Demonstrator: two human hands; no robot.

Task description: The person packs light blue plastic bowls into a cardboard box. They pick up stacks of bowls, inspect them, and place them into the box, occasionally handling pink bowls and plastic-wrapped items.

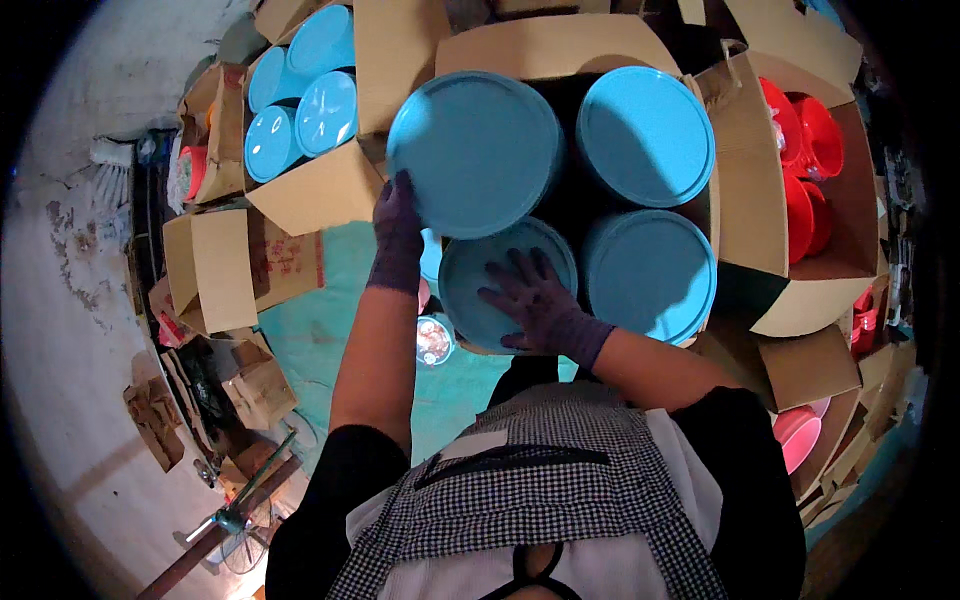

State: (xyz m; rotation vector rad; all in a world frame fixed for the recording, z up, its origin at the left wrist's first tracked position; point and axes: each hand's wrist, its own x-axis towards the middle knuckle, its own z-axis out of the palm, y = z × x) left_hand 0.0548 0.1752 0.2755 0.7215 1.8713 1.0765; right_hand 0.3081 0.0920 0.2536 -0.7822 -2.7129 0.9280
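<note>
My left hand (398,225), in a dark purple glove, grips the left rim of a blue round plastic tub (478,150). That tub looks larger than its neighbours and overlaps the one in front of it. With fingers spread, my gloved right hand (540,300) lies flat on this nearer blue tub (470,275). Two more blue tubs, a far one (645,135) and a near one (650,275), stand to the right. All these stand in or over an open cardboard box (560,45). Whether lids or bottoms face up, I cannot tell.
At the far left, another carton (315,190) holds several blue tubs (325,110). On the right, an open carton (750,170) has red plastic containers (820,140); below it are pink ones (798,437). A small printed round item (434,340) sits on the green floor (330,340).
</note>
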